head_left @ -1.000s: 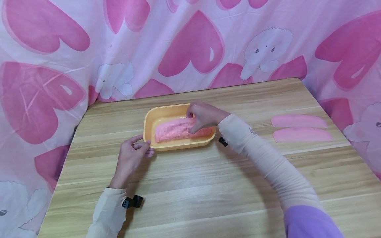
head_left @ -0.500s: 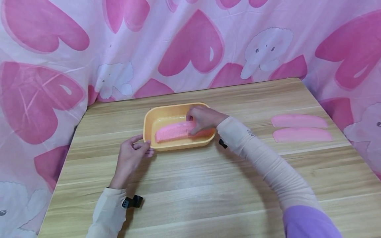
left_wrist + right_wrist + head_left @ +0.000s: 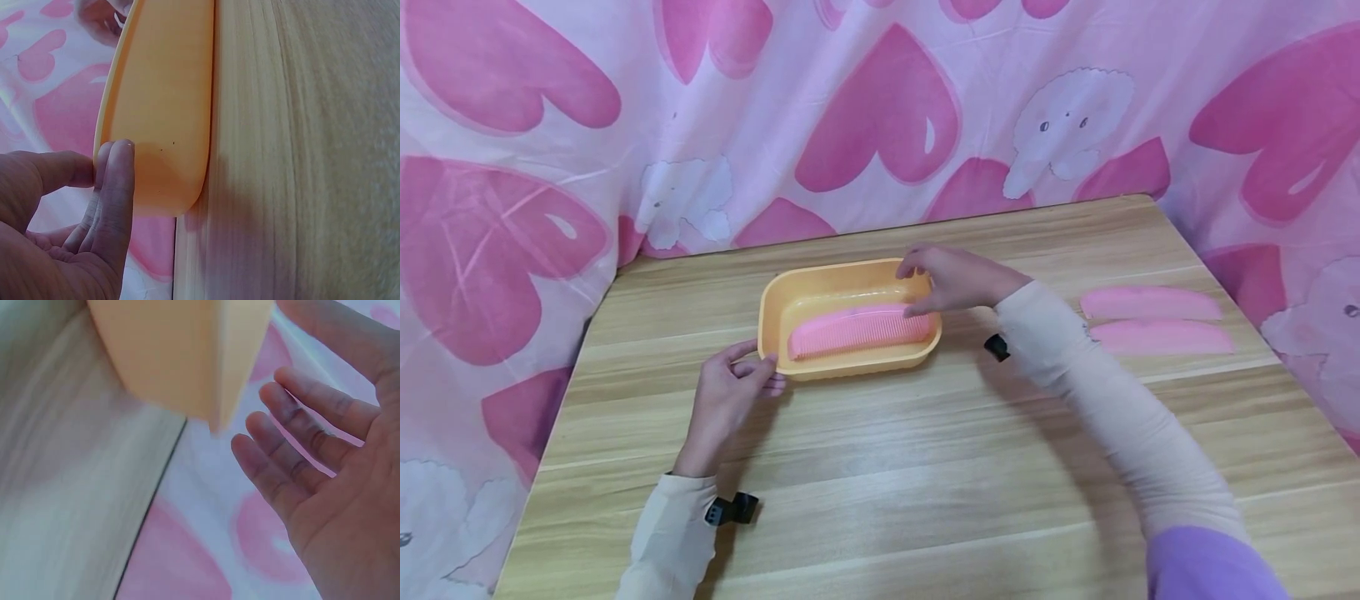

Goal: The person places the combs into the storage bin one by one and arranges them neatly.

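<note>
A pink comb lies in a shallow yellow-orange plastic tray, teeth towards the near side. My left hand pinches the tray's near left corner; in the left wrist view its thumb and fingers meet across the rim. Over the tray's right end hovers my right hand, holding nothing. Its fingers are spread and loosely bent in the right wrist view, apart from the tray wall. Whether any comb lies beneath the visible one cannot be made out.
Two more pink combs, a farther one and a nearer one, lie side by side on the right of the wooden table. A pink heart-patterned cloth hangs behind the table and along both sides.
My right hand has let go of the comb in the tray and moved up and to the right, uncovering the comb's right end. My left hand has stayed on the tray corner.
</note>
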Demonstrator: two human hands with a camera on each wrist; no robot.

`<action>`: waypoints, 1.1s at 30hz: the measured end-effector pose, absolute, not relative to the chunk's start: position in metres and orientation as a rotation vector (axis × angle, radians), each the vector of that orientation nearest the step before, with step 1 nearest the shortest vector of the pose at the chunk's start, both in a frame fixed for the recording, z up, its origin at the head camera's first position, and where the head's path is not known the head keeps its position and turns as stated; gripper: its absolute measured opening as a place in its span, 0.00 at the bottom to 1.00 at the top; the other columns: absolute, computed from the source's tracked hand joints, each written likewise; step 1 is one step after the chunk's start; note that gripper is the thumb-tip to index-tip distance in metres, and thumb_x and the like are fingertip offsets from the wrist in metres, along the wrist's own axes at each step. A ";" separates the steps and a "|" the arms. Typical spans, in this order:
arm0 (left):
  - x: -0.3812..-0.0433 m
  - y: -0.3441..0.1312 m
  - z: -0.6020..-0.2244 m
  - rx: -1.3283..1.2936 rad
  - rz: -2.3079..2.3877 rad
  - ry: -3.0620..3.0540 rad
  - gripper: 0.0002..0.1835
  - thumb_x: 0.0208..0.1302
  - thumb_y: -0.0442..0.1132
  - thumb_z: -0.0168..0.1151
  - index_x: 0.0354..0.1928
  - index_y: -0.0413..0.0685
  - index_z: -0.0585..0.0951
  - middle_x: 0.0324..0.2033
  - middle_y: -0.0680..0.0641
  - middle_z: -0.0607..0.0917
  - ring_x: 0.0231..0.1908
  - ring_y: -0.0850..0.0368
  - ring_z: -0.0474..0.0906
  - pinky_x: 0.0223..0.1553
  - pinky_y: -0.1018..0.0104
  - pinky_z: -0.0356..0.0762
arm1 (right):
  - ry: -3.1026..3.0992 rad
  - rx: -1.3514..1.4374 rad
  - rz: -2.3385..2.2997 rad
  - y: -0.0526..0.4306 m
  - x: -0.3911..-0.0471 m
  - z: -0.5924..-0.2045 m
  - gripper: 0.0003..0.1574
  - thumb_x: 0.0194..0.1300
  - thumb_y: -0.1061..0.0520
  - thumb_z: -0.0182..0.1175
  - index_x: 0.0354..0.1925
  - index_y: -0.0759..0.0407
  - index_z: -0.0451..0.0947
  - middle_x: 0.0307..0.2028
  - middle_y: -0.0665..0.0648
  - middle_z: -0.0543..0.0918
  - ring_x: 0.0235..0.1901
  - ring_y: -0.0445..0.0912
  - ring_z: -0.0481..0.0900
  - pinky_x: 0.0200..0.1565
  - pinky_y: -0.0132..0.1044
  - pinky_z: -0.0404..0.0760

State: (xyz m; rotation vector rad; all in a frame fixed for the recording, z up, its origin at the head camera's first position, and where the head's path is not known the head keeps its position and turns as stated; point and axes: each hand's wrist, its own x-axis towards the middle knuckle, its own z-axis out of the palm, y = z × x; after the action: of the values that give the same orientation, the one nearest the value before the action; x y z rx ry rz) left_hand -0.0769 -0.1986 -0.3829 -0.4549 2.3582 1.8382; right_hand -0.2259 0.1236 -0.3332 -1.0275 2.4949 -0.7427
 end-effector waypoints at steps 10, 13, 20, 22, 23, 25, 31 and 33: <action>-0.076 -0.199 -0.383 -0.443 1.847 2.352 0.28 0.72 0.34 0.62 0.69 0.30 0.68 0.30 0.44 0.88 0.28 0.61 0.87 0.37 0.66 0.90 | 2.644 -0.870 -0.697 0.200 -0.223 -0.316 0.33 0.57 0.50 0.77 0.55 0.65 0.80 0.56 0.61 0.80 0.55 0.57 0.76 0.58 0.55 0.80; -0.076 -0.199 -0.383 -0.431 1.852 2.357 0.28 0.72 0.34 0.62 0.69 0.30 0.68 0.29 0.44 0.88 0.28 0.61 0.87 0.37 0.65 0.90 | 2.688 -0.808 -0.701 0.228 -0.219 -0.314 0.34 0.55 0.50 0.78 0.55 0.66 0.80 0.56 0.63 0.79 0.56 0.59 0.76 0.58 0.57 0.79; -0.076 -0.199 -0.382 -0.412 1.851 2.361 0.28 0.72 0.34 0.62 0.69 0.30 0.68 0.30 0.44 0.88 0.28 0.60 0.87 0.37 0.66 0.90 | 2.771 -0.636 -0.716 0.299 -0.203 -0.323 0.34 0.54 0.56 0.79 0.55 0.68 0.79 0.55 0.67 0.79 0.56 0.61 0.75 0.58 0.60 0.76; -0.076 -0.199 -0.382 -0.410 1.851 2.360 0.28 0.72 0.33 0.62 0.69 0.29 0.67 0.30 0.44 0.88 0.28 0.60 0.87 0.37 0.66 0.90 | 2.793 -0.599 -0.723 0.318 -0.196 -0.328 0.35 0.52 0.57 0.80 0.55 0.69 0.80 0.55 0.68 0.80 0.57 0.61 0.75 0.58 0.60 0.76; -0.076 -0.199 -0.381 -0.414 1.847 2.362 0.29 0.72 0.33 0.61 0.69 0.29 0.67 0.30 0.44 0.88 0.28 0.60 0.87 0.37 0.66 0.90 | 2.803 -0.582 -0.728 0.327 -0.193 -0.330 0.35 0.51 0.57 0.80 0.55 0.68 0.80 0.55 0.68 0.80 0.57 0.61 0.75 0.57 0.59 0.76; -0.076 -0.199 -0.380 -0.419 1.842 2.363 0.29 0.72 0.33 0.61 0.70 0.29 0.67 0.30 0.44 0.88 0.28 0.61 0.87 0.37 0.66 0.90 | 2.834 -0.569 -0.733 0.345 -0.187 -0.337 0.35 0.48 0.58 0.81 0.53 0.69 0.81 0.53 0.68 0.82 0.55 0.61 0.77 0.54 0.58 0.78; -0.076 -0.199 -0.380 -0.418 1.838 2.372 0.28 0.72 0.33 0.61 0.69 0.29 0.67 0.30 0.43 0.89 0.28 0.60 0.87 0.37 0.65 0.90 | 2.879 -0.456 -0.698 0.391 -0.170 -0.358 0.37 0.46 0.55 0.83 0.53 0.68 0.82 0.52 0.68 0.83 0.51 0.60 0.77 0.49 0.36 0.79; -0.076 -0.199 -0.381 -0.412 1.841 2.378 0.28 0.71 0.33 0.61 0.69 0.29 0.67 0.30 0.42 0.89 0.28 0.60 0.87 0.37 0.65 0.91 | 2.897 -0.456 -0.703 0.401 -0.166 -0.363 0.37 0.44 0.55 0.84 0.52 0.69 0.83 0.51 0.68 0.83 0.50 0.54 0.77 0.46 0.27 0.76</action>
State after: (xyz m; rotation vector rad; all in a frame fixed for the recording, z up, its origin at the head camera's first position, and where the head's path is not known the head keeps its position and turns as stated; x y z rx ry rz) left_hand -0.0761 -0.1990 -0.3813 -0.4116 2.3775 1.8409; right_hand -0.1659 0.4014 -0.3626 -0.4565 2.8971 -0.7028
